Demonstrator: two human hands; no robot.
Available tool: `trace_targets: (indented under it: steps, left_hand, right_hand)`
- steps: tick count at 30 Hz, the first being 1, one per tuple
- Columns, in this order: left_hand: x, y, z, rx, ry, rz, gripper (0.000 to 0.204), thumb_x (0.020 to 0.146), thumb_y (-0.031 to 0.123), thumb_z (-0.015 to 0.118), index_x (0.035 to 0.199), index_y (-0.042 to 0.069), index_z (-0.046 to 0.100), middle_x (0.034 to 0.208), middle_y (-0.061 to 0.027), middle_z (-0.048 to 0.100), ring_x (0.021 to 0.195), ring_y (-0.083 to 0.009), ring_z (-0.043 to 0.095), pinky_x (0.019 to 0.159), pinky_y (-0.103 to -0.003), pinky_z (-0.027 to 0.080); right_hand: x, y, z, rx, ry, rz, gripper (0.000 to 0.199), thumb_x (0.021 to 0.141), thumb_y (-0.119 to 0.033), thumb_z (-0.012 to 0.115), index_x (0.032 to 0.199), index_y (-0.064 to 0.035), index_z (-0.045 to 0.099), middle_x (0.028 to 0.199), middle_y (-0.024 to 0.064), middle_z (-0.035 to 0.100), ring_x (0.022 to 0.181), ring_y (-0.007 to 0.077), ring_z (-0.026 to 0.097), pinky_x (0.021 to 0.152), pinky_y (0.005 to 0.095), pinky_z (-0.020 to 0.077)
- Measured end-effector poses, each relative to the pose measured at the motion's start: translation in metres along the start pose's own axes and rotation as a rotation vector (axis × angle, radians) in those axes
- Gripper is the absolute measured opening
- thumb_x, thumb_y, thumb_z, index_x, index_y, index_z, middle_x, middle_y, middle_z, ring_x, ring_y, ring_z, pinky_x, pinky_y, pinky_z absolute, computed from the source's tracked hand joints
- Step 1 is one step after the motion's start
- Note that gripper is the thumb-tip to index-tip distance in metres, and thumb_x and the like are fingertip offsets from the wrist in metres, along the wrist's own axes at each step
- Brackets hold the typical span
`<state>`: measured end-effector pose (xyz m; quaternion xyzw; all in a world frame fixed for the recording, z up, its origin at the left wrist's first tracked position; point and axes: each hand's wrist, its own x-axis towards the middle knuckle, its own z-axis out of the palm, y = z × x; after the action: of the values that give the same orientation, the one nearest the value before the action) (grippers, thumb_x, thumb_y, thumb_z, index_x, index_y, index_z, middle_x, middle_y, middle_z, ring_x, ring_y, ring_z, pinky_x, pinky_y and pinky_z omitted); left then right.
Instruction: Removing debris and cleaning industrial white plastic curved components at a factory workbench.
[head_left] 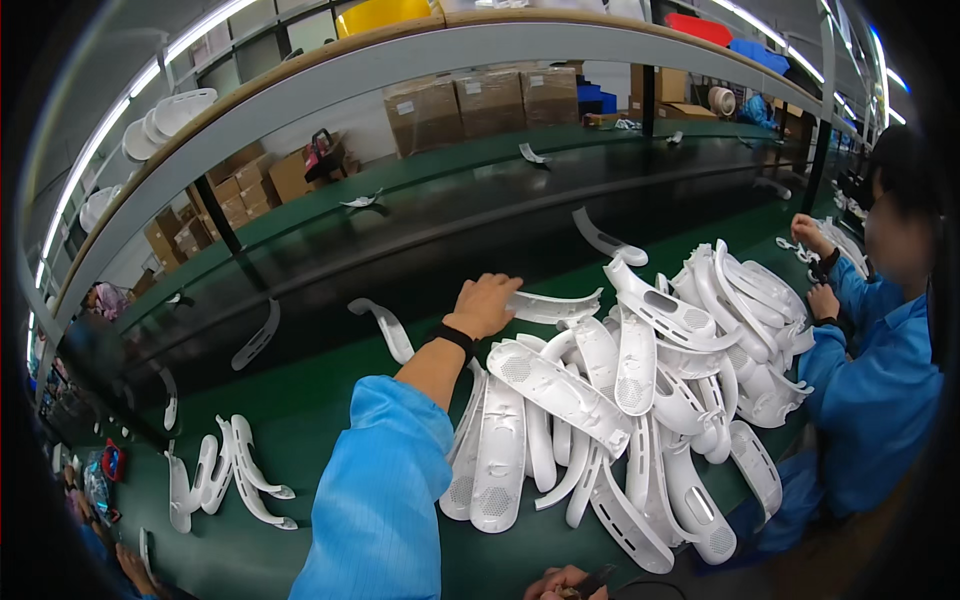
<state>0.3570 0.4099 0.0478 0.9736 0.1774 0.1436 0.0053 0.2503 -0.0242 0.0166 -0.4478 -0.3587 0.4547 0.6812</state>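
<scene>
At a green desk (pixel 250 555), seen from the head camera, a worker's left hand (pixel 485 305) reaches past a heap of curved white shells (pixel 637 370), its grip at the near-left end of a single shell (pixel 560 307) — whether the fingers pinch it or merely rest on it, one cannot tell. That piece is at the heap's far edge, near the black conveyor belt (pixel 450 222), its long axis running roughly left to right and its free end pointing right, tipped slightly away from the worker. The right hand (pixel 562 584), cropped by the lower edge, has its grip wrapped around a dark tool (pixel 598 579). Pale labels (pixel 404 107) mark brown cartons (pixel 430 127) beyond the belt — their print too small to read. Loose shells (pixel 245 462) lie at left; at right sits a co-worker (pixel 870 350) in blue.
</scene>
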Motion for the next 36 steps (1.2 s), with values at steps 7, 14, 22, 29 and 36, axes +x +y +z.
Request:
trace_targets:
  steps: [7,14,22,29,36]
  left_hand:
    - [0.043,0.007,0.038,-0.002,0.277,0.213,0.02,0.085,0.016,0.057,0.102,0.012,0.066,0.097,-0.0143,0.069,0.091,-0.0336,0.066,0.078,-0.049,0.053]
    - [0.013,0.009,0.008,0.106,-0.021,-0.092,0.014,0.087,0.018,0.059,0.095,0.009,0.067,0.09,-0.0179,0.069,0.091,-0.0359,0.066,0.081,-0.048,0.051]
    - [-0.004,-0.002,-0.005,-0.207,0.3,-0.084,0.017,0.09,0.016,0.059,0.104,0.009,0.063,0.086,-0.0235,0.067,0.081,-0.0412,0.066,0.075,-0.049,0.051]
    - [-0.05,0.006,-0.07,-0.507,0.36,-0.166,0.014,0.094,0.008,0.052,0.106,0.003,0.058,0.067,-0.015,0.063,0.048,-0.0221,0.061,0.05,-0.036,0.047]
    - [-0.107,0.029,-0.108,-0.609,0.415,-0.152,0.012,0.094,0.008,0.053,0.102,0.001,0.059,0.064,-0.0119,0.059,0.053,-0.0129,0.057,0.053,-0.031,0.044]
  right_hand:
    - [-0.031,-0.129,-0.006,0.254,-0.034,0.072,0.009,0.094,-0.007,0.059,0.088,-0.0005,0.056,0.074,0.0103,0.056,0.068,0.0214,0.057,0.07,0.0314,0.0488]
    - [-0.064,-0.154,-0.167,-1.481,0.701,-0.039,0.041,0.078,-0.017,0.078,0.111,0.0019,0.065,0.105,0.0198,0.064,0.082,0.03,0.067,0.073,0.035,0.0523]
    - [-0.071,-0.12,-0.198,-1.484,0.649,0.287,0.06,0.067,-0.02,0.083,0.115,0.0075,0.06,0.097,0.0216,0.069,0.084,0.0371,0.068,0.074,0.0392,0.0538]
    - [-0.069,-0.163,-0.144,-1.18,0.784,-0.209,0.05,0.065,-0.012,0.084,0.106,0.0088,0.064,0.082,0.0188,0.067,0.071,0.0196,0.068,0.065,0.0299,0.0515]
    - [0.083,-0.214,-0.145,-1.563,0.463,-0.257,0.053,0.069,-0.025,0.082,0.108,0.0068,0.065,0.084,0.0244,0.067,0.074,0.0361,0.067,0.068,0.0422,0.0508]
